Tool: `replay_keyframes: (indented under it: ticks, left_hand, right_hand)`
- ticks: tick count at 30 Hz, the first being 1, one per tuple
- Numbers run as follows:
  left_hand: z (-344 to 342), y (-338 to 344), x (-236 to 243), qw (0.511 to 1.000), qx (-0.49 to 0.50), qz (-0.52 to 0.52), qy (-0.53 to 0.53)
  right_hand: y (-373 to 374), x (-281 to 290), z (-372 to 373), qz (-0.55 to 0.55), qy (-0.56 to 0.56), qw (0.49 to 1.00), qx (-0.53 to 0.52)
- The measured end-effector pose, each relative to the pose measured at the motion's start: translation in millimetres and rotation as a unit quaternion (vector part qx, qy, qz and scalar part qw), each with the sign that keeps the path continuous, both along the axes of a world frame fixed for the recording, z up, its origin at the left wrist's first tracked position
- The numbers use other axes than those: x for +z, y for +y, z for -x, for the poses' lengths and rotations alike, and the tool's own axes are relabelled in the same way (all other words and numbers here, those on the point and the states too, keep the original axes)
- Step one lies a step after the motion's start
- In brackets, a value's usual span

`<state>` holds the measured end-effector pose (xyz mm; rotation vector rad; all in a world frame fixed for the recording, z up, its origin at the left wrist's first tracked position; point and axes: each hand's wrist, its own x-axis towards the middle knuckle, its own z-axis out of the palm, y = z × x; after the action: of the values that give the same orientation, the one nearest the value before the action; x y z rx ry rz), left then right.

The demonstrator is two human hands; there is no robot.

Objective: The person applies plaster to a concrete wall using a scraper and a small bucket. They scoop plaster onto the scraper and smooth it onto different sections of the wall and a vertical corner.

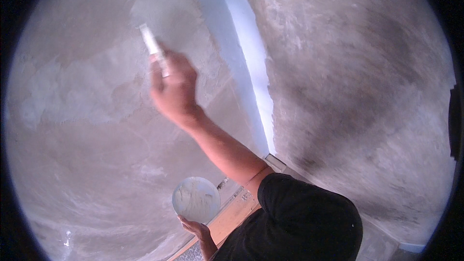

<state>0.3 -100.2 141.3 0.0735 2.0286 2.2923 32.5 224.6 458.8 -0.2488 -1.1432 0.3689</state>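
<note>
The left wall (72, 154) filled the view's nine o'clock side and the right wall (348, 92) its three o'clock side, with the corner strip (252, 55) running between them from twelve o'clock toward five. The right hand (176, 84) was at ten o'clock before the left wall, the scraper (151, 41) in its grip pointing toward eleven. At seven o'clock, the left hand (197, 228) held the dish (175, 198), with paste (195, 200) in it; the sleeve (309, 208) lay at five.

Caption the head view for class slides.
Right hand holds a flat tool near patchy wall; left hand supports a paste-smeared bowl.
</note>
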Motion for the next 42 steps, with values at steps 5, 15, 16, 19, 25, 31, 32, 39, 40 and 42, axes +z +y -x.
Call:
replay_keyframes:
  ticks: [5, 15, 16, 19, 25, 31, 32, 39, 40, 42]
  left_hand:
    - [6, -5, -14, 1.0, -0.01, -0.009, 0.015]
    - [5, -5, -1, 0.999, -0.054, 0.005, 0.0]
    - [8, -8, -6, 0.999, -0.044, 0.005, -0.004]
    - [7, -6, -9, 0.999, -0.034, -0.008, -0.004]
    - [10, -13, -20, 1.0, -0.02, -0.003, -0.009]
    - [13, -7, -16, 0.999, -0.034, -0.01, -0.012]
    - [12, -9, -14, 0.999, -0.043, -0.009, -0.015]
    - [8, -5, -11, 0.999, -0.043, -0.001, 0.001]
    - [12, -8, -15, 0.998, -0.056, 0.018, 0.011]
    - [10, -12, -14, 0.998, -0.045, 0.033, 0.009]
  right_hand:
    - [75, -33, -27, 0.162, 0.009, 0.983, -0.081]
    - [-3, -14, 14, -0.073, -0.012, 0.996, 0.051]
    - [-2, -24, 10, -0.012, -0.025, 0.999, 0.033]
    - [28, -65, -15, 0.17, -0.041, 0.984, 0.009]
    - [69, -48, -15, 0.225, 0.007, 0.973, -0.042]
    - [39, 41, 7, 0.04, -0.037, 0.993, -0.102]
    - [26, 41, 11, -0.01, -0.049, 0.995, -0.082]
    - [81, 53, -43, -0.133, -0.09, 0.974, -0.16]
    - [116, 67, -41, -0.115, -0.11, 0.976, -0.15]
    - [127, 118, -66, -0.125, -0.277, 0.941, -0.15]
